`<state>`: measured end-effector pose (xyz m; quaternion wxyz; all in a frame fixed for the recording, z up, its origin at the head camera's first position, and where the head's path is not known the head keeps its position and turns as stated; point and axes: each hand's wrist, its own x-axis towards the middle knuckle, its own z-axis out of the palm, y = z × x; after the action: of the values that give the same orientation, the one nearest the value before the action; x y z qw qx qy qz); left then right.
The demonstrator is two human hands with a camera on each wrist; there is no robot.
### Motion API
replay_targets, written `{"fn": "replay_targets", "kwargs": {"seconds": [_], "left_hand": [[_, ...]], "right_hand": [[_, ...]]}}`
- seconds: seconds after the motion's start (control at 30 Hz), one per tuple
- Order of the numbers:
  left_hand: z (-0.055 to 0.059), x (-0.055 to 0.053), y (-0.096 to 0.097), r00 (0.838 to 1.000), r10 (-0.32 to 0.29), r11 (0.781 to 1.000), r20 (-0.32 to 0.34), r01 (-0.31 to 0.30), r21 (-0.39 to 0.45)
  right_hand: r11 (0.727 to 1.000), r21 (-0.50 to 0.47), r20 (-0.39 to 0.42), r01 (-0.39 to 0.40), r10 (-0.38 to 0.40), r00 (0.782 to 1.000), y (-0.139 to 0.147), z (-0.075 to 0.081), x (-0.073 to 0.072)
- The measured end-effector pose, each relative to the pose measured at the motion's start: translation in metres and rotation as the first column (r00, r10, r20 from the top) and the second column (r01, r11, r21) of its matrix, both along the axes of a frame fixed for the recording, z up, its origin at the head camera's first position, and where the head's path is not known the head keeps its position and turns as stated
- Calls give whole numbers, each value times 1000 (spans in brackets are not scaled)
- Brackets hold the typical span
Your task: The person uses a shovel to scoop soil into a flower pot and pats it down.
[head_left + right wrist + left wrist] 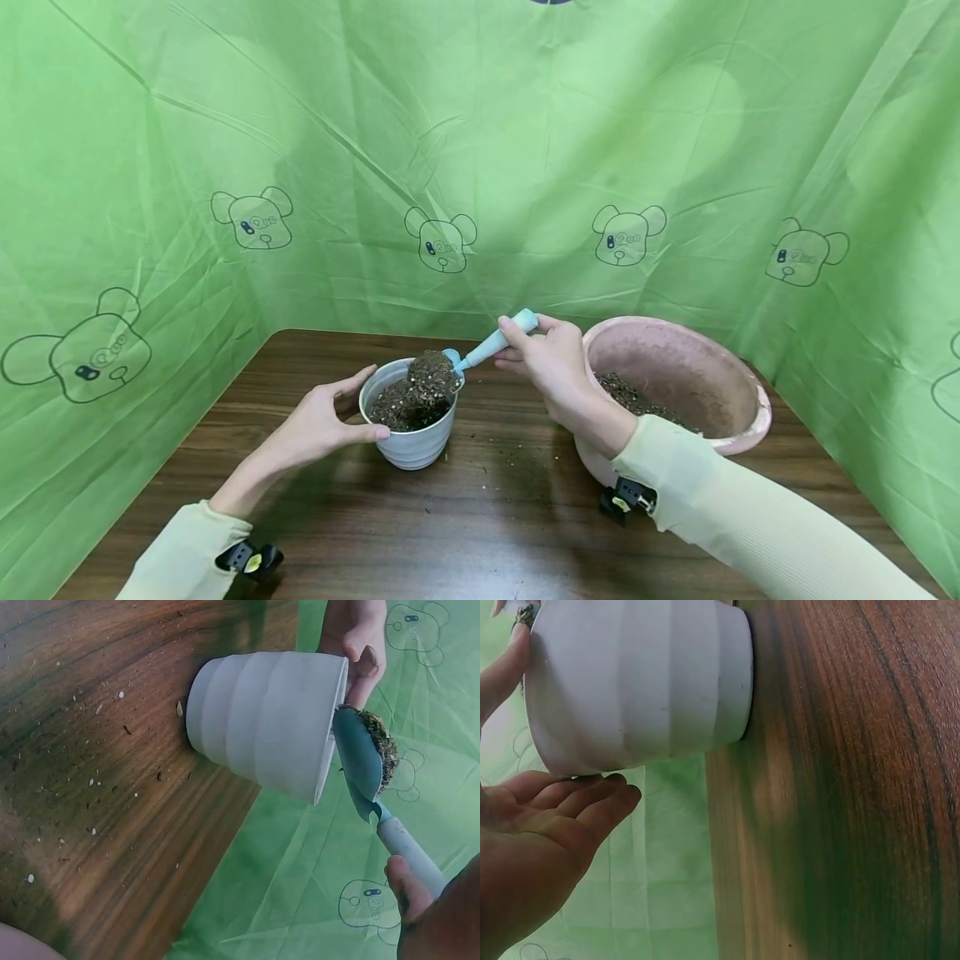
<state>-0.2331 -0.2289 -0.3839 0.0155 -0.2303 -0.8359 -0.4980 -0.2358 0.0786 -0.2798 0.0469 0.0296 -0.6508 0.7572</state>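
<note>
A white ribbed flowerpot (415, 448) with dark soil inside stands upright on the table. My left hand (318, 427) holds it at the rim, thumb at the front and fingers around the far side; in the left wrist view the fingers (592, 802) lie along the pot's wall. With my right hand (557, 367) I grip the handle of a light blue garden trowel (491, 346). Its scoop carries a heap of soil (432, 377) just over the pot's opening. From the right wrist view, the blue scoop (358, 754) is beside the rim, piled with soil.
A large pink basin (675, 333) with soil (637, 393) in it stands on the right, beside my right forearm. Crumbs of soil are scattered on the brown wooden table (480, 517) between pot and basin. Green cloth (480, 150) hangs around the table's back and sides.
</note>
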Motion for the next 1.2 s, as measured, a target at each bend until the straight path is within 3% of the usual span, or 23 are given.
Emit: {"fn": "replay_targets", "kwargs": {"seconds": [0.4, 0.6, 0.77, 0.87, 1.07, 1.2], "left_hand": [[-2, -1, 1, 1000, 15, 1000, 23, -15, 4], [-2, -2, 2, 1000, 14, 1000, 21, -14, 6], [-2, -2, 2, 1000, 8, 1000, 15, -9, 14], [-2, -2, 1, 1000, 4, 1000, 13, -4, 13], [-2, -1, 0, 999, 21, 1000, 33, -21, -2], [-2, -2, -1, 999, 19, 1000, 28, -19, -7]], "right_hand": [[988, 150, -105, 33, -17, 994, -14, 3, -2], [951, 299, -222, 80, -12, 975, -18, 9, 0], [873, 462, -349, 158, 15, 937, -17, 11, 0], [841, 509, -420, 183, 57, 906, -16, 11, 1], [840, 521, -507, 151, 162, 847, -14, 11, 3], [836, 539, -535, 103, 245, 808, -14, 17, 11]]}}
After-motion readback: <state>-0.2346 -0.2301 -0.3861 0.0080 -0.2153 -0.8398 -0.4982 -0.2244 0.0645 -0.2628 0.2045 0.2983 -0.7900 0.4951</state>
